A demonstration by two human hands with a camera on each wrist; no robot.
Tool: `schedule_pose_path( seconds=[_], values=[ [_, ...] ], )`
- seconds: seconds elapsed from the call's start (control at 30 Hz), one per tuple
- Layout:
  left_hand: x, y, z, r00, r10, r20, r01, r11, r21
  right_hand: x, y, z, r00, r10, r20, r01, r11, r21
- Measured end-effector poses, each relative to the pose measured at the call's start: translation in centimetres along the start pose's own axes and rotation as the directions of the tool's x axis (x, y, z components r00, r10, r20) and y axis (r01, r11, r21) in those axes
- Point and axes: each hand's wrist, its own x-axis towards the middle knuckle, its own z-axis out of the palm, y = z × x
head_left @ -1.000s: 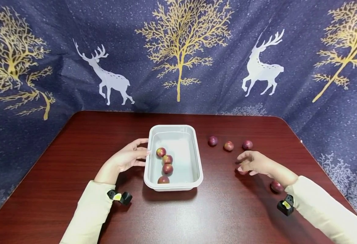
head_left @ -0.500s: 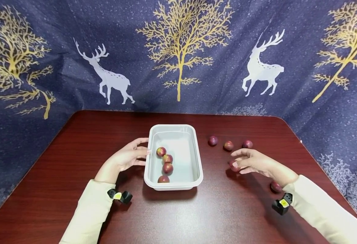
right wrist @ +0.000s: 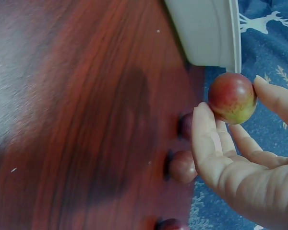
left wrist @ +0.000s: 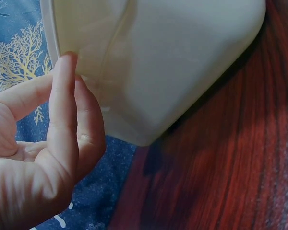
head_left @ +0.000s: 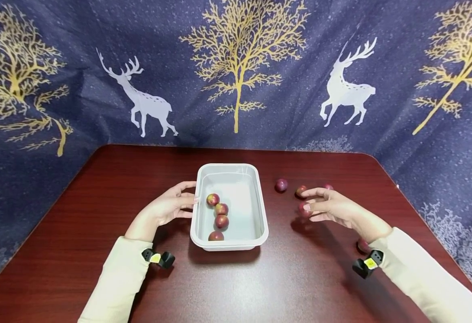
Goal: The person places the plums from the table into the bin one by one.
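Note:
A white plastic container [head_left: 253,206] stands mid-table with several red-and-yellow plums inside, one of them a plum [head_left: 221,221] near its left wall. My left hand [head_left: 170,206] pinches the container's left rim; in the left wrist view the fingertips [left wrist: 67,62] sit right at that rim. To the right, my right hand [head_left: 333,207] holds another plum [right wrist: 232,98] between thumb and fingers, raised over the table. Just beyond the hand lie a dark plum [head_left: 281,185], a second plum [head_left: 300,191] and a third [head_left: 328,186], the latter two partly covered by the fingers.
One more plum [head_left: 363,245] lies beside the right wrist, partly hidden by the sleeve. The dark red wooden table [head_left: 98,211] has rounded back corners. Behind it hangs a blue cloth [head_left: 203,121] printed with deer and gold trees.
My right hand has picked the plum up off the table and moved left and away from me with it. The left hand and the container have stayed in place.

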Motion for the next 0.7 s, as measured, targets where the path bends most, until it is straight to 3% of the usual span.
schedule_pose_path(
  seconds=[0.3, 0.7],
  values=[
    [0.1, -0.2, -0.2, 1.000, -0.003, 0.004, 0.003, 1.000, 0.004, 0.5, -1.0, 0.6, 1.000, 0.002, 0.009, -0.002, 1.000, 0.029],
    [0.0, -0.1, -0.3, 1.000, 0.000, 0.008, 0.000, 1.000, -0.005, 0.7, -3.0, 2.3, 0.997, -0.058, 0.041, 0.054, 0.994, 0.094]
  ],
)
